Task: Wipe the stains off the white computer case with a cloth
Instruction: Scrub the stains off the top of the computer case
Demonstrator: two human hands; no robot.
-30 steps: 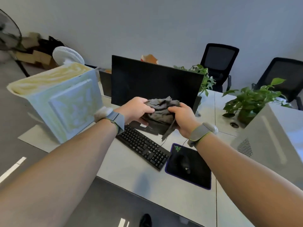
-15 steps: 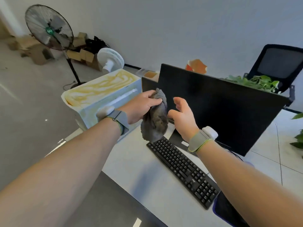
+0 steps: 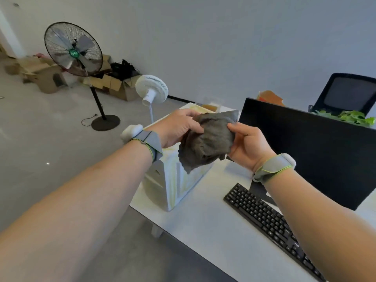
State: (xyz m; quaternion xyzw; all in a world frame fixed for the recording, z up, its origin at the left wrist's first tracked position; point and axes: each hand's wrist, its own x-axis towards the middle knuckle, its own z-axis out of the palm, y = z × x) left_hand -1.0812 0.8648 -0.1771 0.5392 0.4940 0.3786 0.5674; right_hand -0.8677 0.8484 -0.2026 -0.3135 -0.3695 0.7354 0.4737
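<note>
The scene is lit evenly by soft, bright daylight. Faint shadows are cast on the counter [image 3: 205, 226]. Straight lines are bowed by wide-angle distortion, and the forearms at the edges are stretched and slightly softened.

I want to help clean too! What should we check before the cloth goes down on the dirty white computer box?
1. Cloth held firmly: ok. The left hand and right hand both grip the grey cloth.
2. Cloth bunched into a wiping pad: not ok; a loose corner hangs down.
3. Stains located: ok. Yellowish streaks show on the white computer case.
4. Cloth touching the case: not ok; it is held above it.
5. Case standing steady on the desk: ok, though near the edge.
6. Cloth damp: cannot tell.
</note>
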